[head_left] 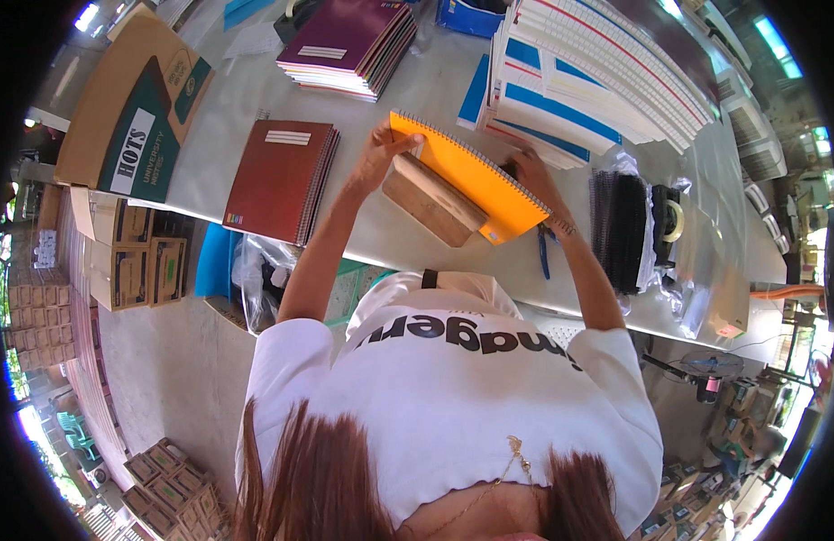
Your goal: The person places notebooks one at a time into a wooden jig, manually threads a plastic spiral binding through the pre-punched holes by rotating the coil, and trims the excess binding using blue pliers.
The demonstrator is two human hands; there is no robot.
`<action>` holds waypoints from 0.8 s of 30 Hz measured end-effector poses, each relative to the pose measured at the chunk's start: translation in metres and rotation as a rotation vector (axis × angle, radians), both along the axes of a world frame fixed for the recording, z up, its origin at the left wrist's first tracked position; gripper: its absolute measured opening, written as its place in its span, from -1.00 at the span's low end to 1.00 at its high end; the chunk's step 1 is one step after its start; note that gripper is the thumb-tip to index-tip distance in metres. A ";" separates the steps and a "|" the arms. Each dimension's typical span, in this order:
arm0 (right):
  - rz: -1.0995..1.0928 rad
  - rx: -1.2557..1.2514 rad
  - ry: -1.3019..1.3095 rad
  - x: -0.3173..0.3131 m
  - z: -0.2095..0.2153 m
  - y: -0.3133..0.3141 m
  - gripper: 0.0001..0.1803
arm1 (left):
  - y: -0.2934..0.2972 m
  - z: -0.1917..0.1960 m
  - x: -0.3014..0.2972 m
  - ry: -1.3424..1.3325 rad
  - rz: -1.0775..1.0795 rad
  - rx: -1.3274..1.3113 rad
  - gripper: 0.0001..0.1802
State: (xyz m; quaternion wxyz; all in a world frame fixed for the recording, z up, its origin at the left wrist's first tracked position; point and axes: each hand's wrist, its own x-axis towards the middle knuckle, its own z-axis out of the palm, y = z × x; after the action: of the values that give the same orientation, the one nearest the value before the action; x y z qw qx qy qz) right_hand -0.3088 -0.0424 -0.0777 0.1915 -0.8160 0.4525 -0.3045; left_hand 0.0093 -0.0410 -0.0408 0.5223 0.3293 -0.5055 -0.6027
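Note:
My left hand [381, 158] grips the upper left corner of an orange spiral notebook [467, 173], thumb on its cover. The notebook is tilted, its wire-bound edge facing away from me, and leans against a wooden block [435, 200] on the table. At the far right part of the spiral, my right hand [536, 178] is closed, its fingers curled by the binding. A small dark thing shows at those fingertips, too hidden to name. Below my right wrist lies a blue-handled tool [544, 254].
Left of me sits a stack of brown notebooks [277, 176], with purple notebooks [345, 41] behind. Tall piles of printed sheets [606, 77] stand far right. Black binding coils [615, 230] and a tape roll [674, 221] lie right. A cardboard box [133, 99] stands left.

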 end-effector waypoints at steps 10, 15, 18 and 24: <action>-0.606 0.065 0.209 -0.065 -0.034 0.155 -0.50 | 0.073 0.005 -0.057 0.076 0.380 0.158 -0.79; -0.626 0.160 0.296 -0.046 -0.036 0.178 -0.23 | 0.092 0.018 -0.075 0.113 0.352 0.223 -0.78; -0.675 0.258 0.397 -0.042 -0.033 0.175 -0.25 | 0.094 0.026 -0.072 0.067 0.349 0.180 -0.74; -0.856 0.300 0.116 -0.034 -0.031 0.178 -0.36 | 0.095 0.036 -0.060 -0.077 0.358 -0.040 -0.71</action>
State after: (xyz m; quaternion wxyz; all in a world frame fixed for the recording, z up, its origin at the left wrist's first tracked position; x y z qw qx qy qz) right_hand -0.3428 0.1360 -0.1092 0.1389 -0.5344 0.7982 -0.2409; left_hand -0.0502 0.0541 -0.0050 0.6079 0.4267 -0.4703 -0.4767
